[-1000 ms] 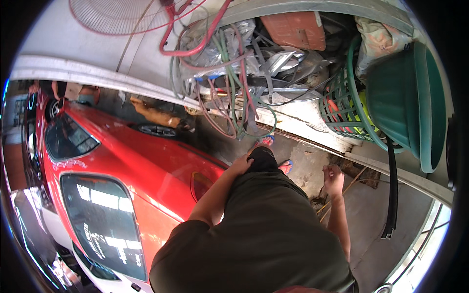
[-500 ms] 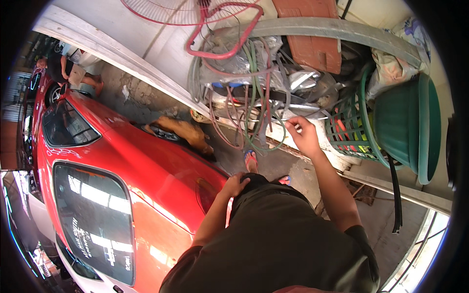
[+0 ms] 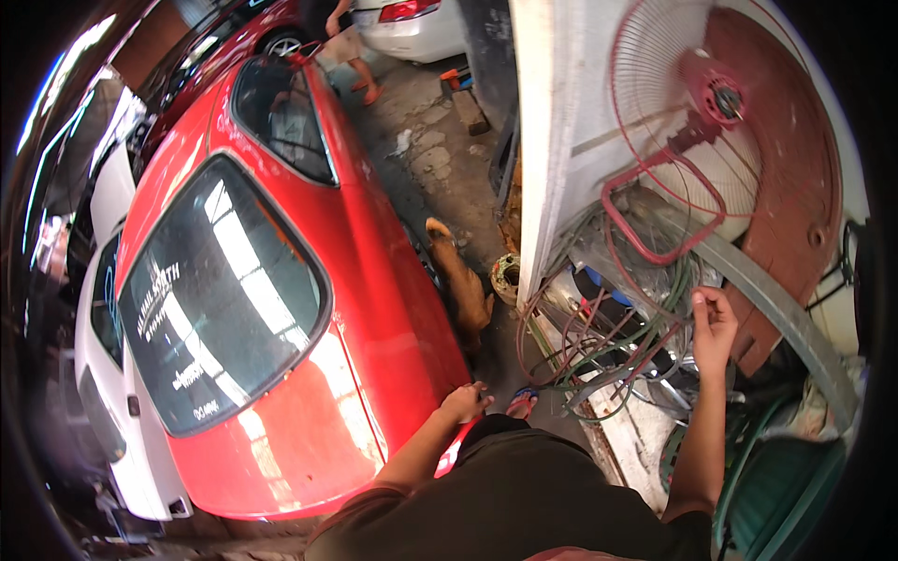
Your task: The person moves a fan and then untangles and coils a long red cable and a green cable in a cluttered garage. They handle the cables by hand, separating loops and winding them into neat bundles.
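My right hand (image 3: 714,329) is raised beside a tangle of green and reddish hoses (image 3: 645,327). Its thumb and fingers come together in a pinch, and what is between them, if anything, is too small to make out. The hoses hang in loops over the edge of a heap of plastic and metal parts. My left hand (image 3: 465,403) is held low by the rear corner of the red car (image 3: 393,327), fingers loosely apart and holding nothing. I cannot tell whether it touches the car.
A pink-framed fan (image 3: 716,98) stands behind the hoses, near a curved grey strip (image 3: 758,280) and a brown panel (image 3: 795,122). A green tub (image 3: 786,496) is at lower right. A brown dog (image 3: 458,280) lies beside the car. Farther off, a person (image 3: 351,56) is near a white car (image 3: 412,28).
The view has swung left, bringing more of the red car and the fan in. My left hand has come off my shorts. My right hand now appears higher among the hoses.
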A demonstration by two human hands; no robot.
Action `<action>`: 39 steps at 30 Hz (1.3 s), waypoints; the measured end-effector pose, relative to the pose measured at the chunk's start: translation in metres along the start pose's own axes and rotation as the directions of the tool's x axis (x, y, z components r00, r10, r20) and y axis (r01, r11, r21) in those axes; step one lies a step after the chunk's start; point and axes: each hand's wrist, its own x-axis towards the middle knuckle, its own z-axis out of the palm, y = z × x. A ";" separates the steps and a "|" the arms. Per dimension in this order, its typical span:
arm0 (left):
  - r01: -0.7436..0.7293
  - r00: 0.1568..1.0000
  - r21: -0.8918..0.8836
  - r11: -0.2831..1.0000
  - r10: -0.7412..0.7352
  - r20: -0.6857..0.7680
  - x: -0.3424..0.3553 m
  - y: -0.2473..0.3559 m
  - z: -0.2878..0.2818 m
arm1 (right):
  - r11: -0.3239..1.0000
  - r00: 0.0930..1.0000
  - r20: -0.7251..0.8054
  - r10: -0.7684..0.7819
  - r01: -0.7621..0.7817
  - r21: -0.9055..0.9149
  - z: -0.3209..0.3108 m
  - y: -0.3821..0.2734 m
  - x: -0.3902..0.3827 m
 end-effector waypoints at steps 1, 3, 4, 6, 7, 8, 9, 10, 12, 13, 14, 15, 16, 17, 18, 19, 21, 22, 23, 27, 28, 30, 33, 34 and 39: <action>0.017 1.000 -0.023 1.000 -0.017 -0.005 -0.008 -0.001 0.000 | 1.000 1.000 0.014 -0.025 0.025 -0.007 0.000 -0.005 0.007; 0.049 0.998 -0.052 0.997 -0.050 -0.034 -0.019 -0.010 0.009 | 0.997 0.996 0.051 -0.071 0.071 -0.013 0.006 -0.015 0.020; 0.065 0.998 -0.071 0.995 -0.066 -0.020 -0.022 -0.011 0.012 | 0.996 0.994 0.062 -0.085 0.087 -0.018 0.007 -0.015 0.024; 0.086 0.996 -0.125 0.988 -0.090 -0.029 -0.034 -0.010 0.031 | 0.981 0.981 0.114 -0.154 0.166 -0.100 0.014 -0.020 0.026; 0.126 0.992 -0.149 0.981 -0.128 -0.003 -0.039 -0.009 0.041 | 0.968 0.971 0.137 -0.195 0.213 -0.132 0.020 -0.025 0.028; 0.168 0.986 -0.167 0.971 -0.168 0.019 -0.046 -0.010 0.052 | 0.963 0.963 0.171 -0.211 0.234 -0.132 0.028 -0.032 0.027; 0.211 0.977 -0.186 0.960 -0.207 0.041 -0.052 -0.009 0.064 | 0.965 0.956 0.201 -0.214 0.239 -0.106 0.034 -0.032 0.026; 0.240 0.971 -0.195 0.951 -0.237 0.040 -0.058 -0.007 0.075 | 0.967 0.949 0.228 -0.217 0.241 -0.084 0.039 -0.028 0.024; 0.320 0.946 -0.306 0.897 -0.318 0.057 -0.071 0.009 0.078 | 0.969 0.934 0.276 -0.225 0.245 -0.041 0.052 -0.020 0.017; 0.361 0.930 -0.363 0.859 -0.362 0.067 -0.079 0.018 0.079 | 0.973 0.931 0.300 -0.207 0.228 -0.035 0.059 -0.011 0.011; 0.260 0.914 -0.369 0.892 -0.351 -0.204 -0.085 0.019 0.088 | 0.969 0.912 0.350 -0.214 0.242 -0.040 0.066 -0.005 0.006; 0.198 0.870 -0.317 0.928 -0.315 -0.378 -0.089 0.016 0.095 | 0.965 0.889 0.401 -0.220 0.259 -0.044 0.072 0.000 -0.003; 0.144 0.798 -0.238 0.960 -0.255 -0.547 -0.094 0.018 0.084 | 0.975 0.876 0.442 -0.192 0.220 -0.012 0.078 0.006 -0.013; 0.112 0.697 -0.146 0.983 -0.183 -0.693 -0.103 0.024 0.069 | 0.984 0.857 0.487 -0.166 0.180 0.020 0.084 0.011 -0.024; 0.146 0.597 -0.054 0.988 -0.132 -0.791 -0.113 0.030 0.043 | 0.984 0.828 0.534 -0.170 0.171 0.049 0.091 0.016 -0.035; 0.195 0.495 0.033 0.980 -0.069 -0.866 -0.125 0.034 0.016 | 0.985 0.796 0.581 -0.169 0.157 0.073 0.097 0.020 -0.047; 0.329 0.347 0.015 0.944 -0.106 -0.932 -0.147 0.025 -0.023 | 0.987 0.722 0.672 -0.163 0.130 0.098 0.109 0.025 -0.068; 0.441 0.232 -0.018 0.898 -0.133 -0.964 -0.153 0.015 -0.035 | 0.988 0.674 0.722 -0.156 0.091 0.128 0.113 0.026 -0.076; 0.540 0.115 -0.061 0.839 -0.146 -0.983 -0.159 0.004 -0.044 | 0.978 0.625 0.752 -0.208 0.119 0.171 0.119 0.026 -0.079; 0.586 -0.087 -0.224 0.778 -0.215 -0.973 -0.190 -0.030 -0.056 | 0.927 0.647 0.666 -0.372 0.296 0.231 0.139 0.011 -0.058; 0.600 -0.113 -0.233 0.765 -0.207 -0.972 -0.193 -0.032 -0.058 | 0.914 0.667 0.630 -0.397 0.351 0.204 0.144 0.000 -0.038; 0.621 -0.135 -0.263 0.739 -0.229 -0.964 -0.197 -0.042 -0.049 | 0.853 0.723 0.469 -0.508 0.498 0.155 0.162 -0.018 0.004; 0.633 -0.114 -0.267 0.726 -0.254 -0.960 -0.192 -0.043 -0.049 | 0.818 0.797 0.189 -0.574 0.553 0.155 0.206 -0.059 0.069; 0.646 -0.071 -0.249 0.721 -0.269 -0.961 -0.192 -0.048 -0.046 | 0.754 0.746 0.109 -0.657 0.650 0.093 0.222 -0.072 0.093; 0.602 -0.047 -0.295 0.742 -0.336 -0.941 -0.191 -0.054 -0.050 | 0.581 0.526 -0.264 -0.808 0.786 -0.213 0.318 -0.104 0.157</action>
